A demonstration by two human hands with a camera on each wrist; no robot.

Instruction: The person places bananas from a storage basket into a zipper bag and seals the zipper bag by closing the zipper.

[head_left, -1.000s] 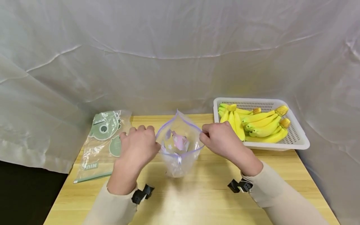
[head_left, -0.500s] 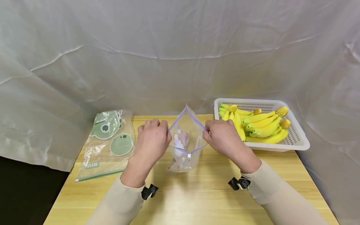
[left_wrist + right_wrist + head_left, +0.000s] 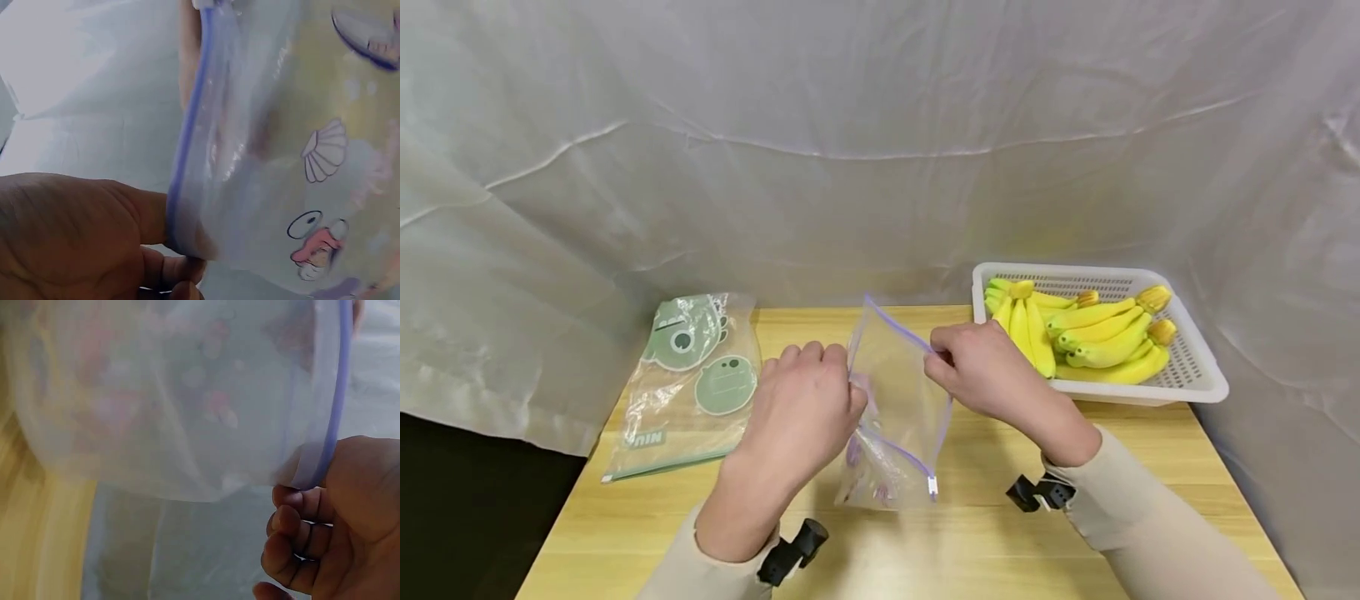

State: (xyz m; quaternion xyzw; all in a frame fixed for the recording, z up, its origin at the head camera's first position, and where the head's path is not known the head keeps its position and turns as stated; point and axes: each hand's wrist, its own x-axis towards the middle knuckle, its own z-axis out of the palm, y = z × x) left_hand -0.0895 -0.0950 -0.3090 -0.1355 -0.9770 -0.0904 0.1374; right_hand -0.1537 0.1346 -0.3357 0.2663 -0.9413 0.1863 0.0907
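Note:
A clear zip bag (image 3: 898, 392) with a purple zip edge and a white slider hangs between my two hands, its mouth spread apart. My left hand (image 3: 805, 408) pinches the left side of the rim. On the opposite side, the rim is pinched by my right hand (image 3: 988, 367). Printed shells and small pink figures show on the bag's wall (image 3: 325, 150) in the left wrist view. Seen from the right wrist, the purple edge (image 3: 337, 394) runs down to my thumb and curled fingers (image 3: 290, 522). The bag's lower end is close to the table; contact cannot be made out.
A white basket (image 3: 1206, 379) holding several bunches of yellow bananas (image 3: 1108, 333) stands at the back right of the wooden table (image 3: 880, 558). Another clear bag with green cartoon prints (image 3: 692, 383) lies flat at the left. A grey sheet (image 3: 865, 208) hangs behind and at the sides.
The zip bag has swung and tilted, bringing its slider corner nearer to me and lower. My left hand shifted right, then slightly back toward me; my right hand barely moved.

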